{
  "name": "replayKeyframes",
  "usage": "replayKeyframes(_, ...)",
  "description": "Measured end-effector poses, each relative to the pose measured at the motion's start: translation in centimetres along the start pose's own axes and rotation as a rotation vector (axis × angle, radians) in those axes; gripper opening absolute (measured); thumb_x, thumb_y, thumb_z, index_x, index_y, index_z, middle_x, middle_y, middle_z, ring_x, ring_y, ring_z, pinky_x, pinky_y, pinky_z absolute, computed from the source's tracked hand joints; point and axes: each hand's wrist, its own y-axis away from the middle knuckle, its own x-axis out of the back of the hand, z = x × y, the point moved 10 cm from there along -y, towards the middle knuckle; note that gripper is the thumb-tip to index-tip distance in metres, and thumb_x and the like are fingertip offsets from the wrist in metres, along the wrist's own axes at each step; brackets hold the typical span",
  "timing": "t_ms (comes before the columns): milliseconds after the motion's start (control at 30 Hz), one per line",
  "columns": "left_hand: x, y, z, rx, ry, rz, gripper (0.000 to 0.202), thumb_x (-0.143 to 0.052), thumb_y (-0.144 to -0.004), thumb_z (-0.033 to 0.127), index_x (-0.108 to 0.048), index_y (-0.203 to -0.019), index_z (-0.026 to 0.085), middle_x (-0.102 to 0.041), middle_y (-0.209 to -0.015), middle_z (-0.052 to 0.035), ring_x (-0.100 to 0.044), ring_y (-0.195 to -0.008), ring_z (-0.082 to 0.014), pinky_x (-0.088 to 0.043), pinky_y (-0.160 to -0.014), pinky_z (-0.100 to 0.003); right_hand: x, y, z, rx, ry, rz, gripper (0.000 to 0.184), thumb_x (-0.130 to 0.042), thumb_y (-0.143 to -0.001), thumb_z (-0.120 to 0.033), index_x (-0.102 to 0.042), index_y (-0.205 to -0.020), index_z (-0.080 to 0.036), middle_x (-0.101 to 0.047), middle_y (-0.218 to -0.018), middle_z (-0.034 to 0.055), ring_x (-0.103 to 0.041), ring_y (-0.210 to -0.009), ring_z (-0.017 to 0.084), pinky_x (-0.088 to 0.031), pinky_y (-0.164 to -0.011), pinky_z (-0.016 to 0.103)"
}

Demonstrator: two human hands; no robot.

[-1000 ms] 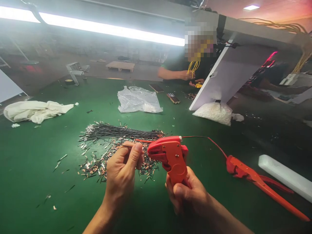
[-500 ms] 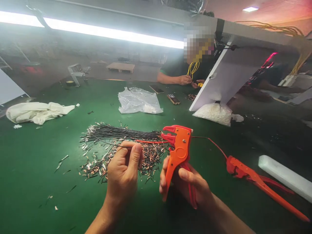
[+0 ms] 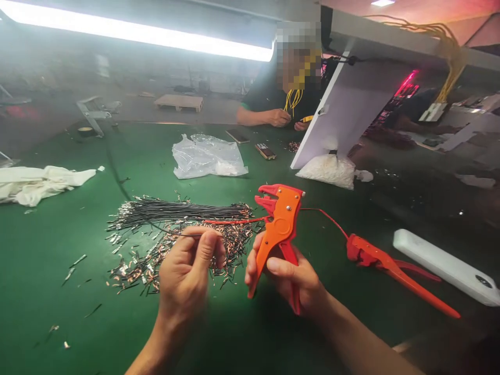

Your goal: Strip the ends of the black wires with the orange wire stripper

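Observation:
My left hand pinches a thin black wire between thumb and fingers, its long end reaching off to the upper left. My right hand is wrapped around the handles of an orange and red wire stripper, held upright with its jaws apart and pointing left. No wire shows in the jaws. Behind both hands lies a bundle of black wires with bare metal ends at the left. Below it spreads a heap of short wire scraps. A red cord passes behind the stripper.
A second orange wire stripper and a white oblong case lie at right. Farther back are a clear plastic bag, two phones, a tied white bag by a slanted panel, and white cloth. Across the table a person handles yellow wires.
The whole view has shifted, so most things sit farther left and slightly higher. My left hand keeps its pinch on the wire and my right its grip on the stripper.

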Motion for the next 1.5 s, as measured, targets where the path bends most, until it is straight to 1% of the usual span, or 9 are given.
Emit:
replayKeyframes(67,1.0,-0.3,0.3,0.030,0.145,0.080,0.017,-0.064,-0.088,0.035,-0.062,-0.081,0.019,-0.057,-0.065,0.0028,-0.054,-0.055,-0.0091,-0.046,-0.050,-0.020,-0.8,0.2,0.6,-0.016,-0.002,-0.068,0.026,-0.065,-0.085,-0.027,-0.055,-0.107,-0.017,-0.068,-0.086,0.0060,-0.066,-0.073,0.021,-0.055,-0.066,0.038)
replayKeyframes(167,1.9,-0.6,0.9,0.043,0.282,0.149,0.018,-0.069,-0.084,0.035,-0.063,-0.079,0.019,-0.057,-0.065,0.0024,-0.055,-0.055,-0.0096,-0.047,-0.049,-0.020,-1.9,0.5,1.7,-0.061,0.009,-0.147,0.031,-0.069,-0.083,-0.030,-0.055,-0.107,-0.017,-0.068,-0.087,0.0065,-0.066,-0.075,0.021,-0.054,-0.067,0.037)
replayKeyframes(267,2.0,-0.8,1.1,0.056,0.353,0.159,0.018,-0.071,-0.083,0.034,-0.064,-0.078,0.018,-0.057,-0.065,0.0018,-0.055,-0.056,-0.0096,-0.047,-0.049,-0.020,-2.7,0.9,2.6,-0.112,0.045,-0.200,0.033,-0.072,-0.081,-0.032,-0.055,-0.105,-0.016,-0.068,-0.086,0.0066,-0.066,-0.077,0.020,-0.052,-0.069,0.035)
replayKeyframes(400,1.5,-0.9,0.9,0.093,0.422,0.137,0.018,-0.071,-0.082,0.033,-0.065,-0.078,0.017,-0.057,-0.064,0.0017,-0.053,-0.056,-0.0088,-0.047,-0.050,-0.019,-3.3,1.2,3.3,-0.153,0.095,-0.243,0.033,-0.072,-0.080,-0.034,-0.054,-0.102,-0.016,-0.067,-0.084,0.0054,-0.065,-0.076,0.018,-0.050,-0.072,0.033)
replayKeyframes(667,0.9,-0.6,0.1,0.171,0.464,0.113,0.019,-0.071,-0.082,0.033,-0.063,-0.076,0.017,-0.055,-0.061,0.0024,-0.051,-0.055,-0.0080,-0.046,-0.050,-0.018,-3.5,1.3,3.4,-0.155,0.147,-0.285,0.032,-0.070,-0.082,-0.036,-0.054,-0.102,-0.016,-0.066,-0.083,0.0058,-0.064,-0.078,0.019,-0.050,-0.072,0.035)
replayKeyframes(967,0.5,-0.5,-0.3,0.221,0.472,0.112,0.027,-0.076,-0.076,0.033,-0.057,-0.066,0.016,-0.052,-0.054,0.0033,-0.048,-0.050,-0.0081,-0.043,-0.046,-0.019,-3.1,1.3,3.5,-0.165,0.084,-0.252,0.035,-0.072,-0.081,-0.036,-0.053,-0.103,-0.017,-0.066,-0.085,0.0059,-0.065,-0.078,0.019,-0.050,-0.073,0.035)
replayKeyframes(1067,0.4,-0.5,-0.5,0.237,0.471,0.108,0.028,-0.076,-0.076,0.034,-0.057,-0.066,0.016,-0.051,-0.054,0.0035,-0.047,-0.049,-0.0078,-0.043,-0.046,-0.019,-3.1,1.4,3.8,-0.179,0.106,-0.277,0.036,-0.073,-0.081,-0.036,-0.054,-0.103,-0.016,-0.066,-0.085,0.0059,-0.064,-0.076,0.018,-0.050,-0.073,0.035)
replayKeyframes(1367,0.0,-0.4,-1.1,0.278,0.508,0.066,0.026,-0.071,-0.081,0.030,-0.054,-0.065,0.017,-0.049,-0.052,0.0042,-0.045,-0.047,-0.0073,-0.040,-0.043,-0.019,-3.3,1.6,4.3,-0.191,0.084,-0.294,0.033,-0.073,-0.080,-0.037,-0.055,-0.100,-0.017,-0.064,-0.083,0.0053,-0.061,-0.074,0.016,-0.050,-0.070,0.032)
replayKeyframes(1500,0.0,-0.1,-1.4,0.306,0.518,0.083,0.026,-0.071,-0.081,0.030,-0.054,-0.066,0.017,-0.048,-0.052,0.0047,-0.045,-0.046,-0.0066,-0.040,-0.044,-0.018,-3.4,1.6,4.3,-0.199,0.091,-0.287,0.034,-0.074,-0.079,-0.038,-0.056,-0.098,-0.017,-0.064,-0.082,0.0053,-0.061,-0.073,0.016,-0.049,-0.070,0.032)
